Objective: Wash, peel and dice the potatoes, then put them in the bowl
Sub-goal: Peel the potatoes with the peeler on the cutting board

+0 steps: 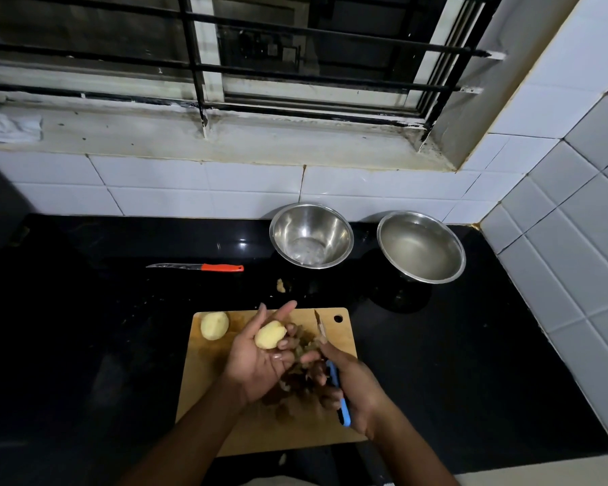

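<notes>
Two peeled potatoes (214,325) (269,334), two steel bowls (311,236) (421,246), one red-handled knife (195,267), one blue-handled peeler (337,387), one cutting board (337,327), one heap of peelings (301,373).

Peeled potato (270,334) in palm, second potato (214,325) on board, steel bowl (311,236) behind

knife (195,267) left, bowls (311,236) behind board (341,331)

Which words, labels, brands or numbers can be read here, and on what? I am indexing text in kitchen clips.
None can be read.
Knife blade: faint dark marks, too blurred to read.
Peeler, both bowls, cutting board: no text visible.
</notes>
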`<state>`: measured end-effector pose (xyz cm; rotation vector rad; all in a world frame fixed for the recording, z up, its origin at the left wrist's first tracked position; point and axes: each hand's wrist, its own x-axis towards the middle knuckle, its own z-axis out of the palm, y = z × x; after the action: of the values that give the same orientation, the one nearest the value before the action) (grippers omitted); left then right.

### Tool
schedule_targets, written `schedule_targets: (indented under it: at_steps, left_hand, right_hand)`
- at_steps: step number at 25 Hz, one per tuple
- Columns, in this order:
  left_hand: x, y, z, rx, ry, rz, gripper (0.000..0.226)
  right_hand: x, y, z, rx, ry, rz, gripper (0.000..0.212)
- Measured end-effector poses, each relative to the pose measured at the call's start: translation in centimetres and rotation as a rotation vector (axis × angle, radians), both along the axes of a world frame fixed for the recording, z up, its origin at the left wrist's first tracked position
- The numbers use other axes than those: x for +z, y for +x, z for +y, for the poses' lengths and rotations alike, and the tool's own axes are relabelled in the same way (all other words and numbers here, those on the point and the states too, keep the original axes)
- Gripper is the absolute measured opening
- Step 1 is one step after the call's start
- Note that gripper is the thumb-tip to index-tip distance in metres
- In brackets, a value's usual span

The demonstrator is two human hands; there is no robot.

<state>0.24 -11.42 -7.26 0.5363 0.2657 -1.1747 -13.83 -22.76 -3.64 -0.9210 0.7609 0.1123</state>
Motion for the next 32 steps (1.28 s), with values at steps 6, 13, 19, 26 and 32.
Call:
schedule_targets:
  at_steps: [6, 13, 19, 26, 32]
  left_hand:
    - [0.6, -1.1, -0.5, 0.09, 0.156, -0.106, 0.034]
    - [-0.3, -1.7, -0.2, 0.037, 0.265, -0.104, 0.043]
    - [0.3, -1.9, 0.5, -0.025, 0.253, -0.191, 0.05]
    - [0.7, -1.8, -0.4, -0.01, 0.215, -0.087, 0.06]
    - [0.5, -2.0, -1.4, 0.126, 0.205, -0.045, 0.042]
  right_hand:
    - [1.9, 0.5, 1.8, 0.142, -0.575, -0.062, 0.024]
    - [1.6, 2.4, 2.9, 0.232, -0.979, 0.103, 0.044]
    - [0.8, 2.9, 3.5, 0.333, -1.224, 0.178, 0.071]
    - [0.4, 3.3, 4.3, 0.322, -1.493, 0.133, 0.073]
    - [-0.7, 3.4, 5.4, 0.385, -1.6, 0.193, 0.059]
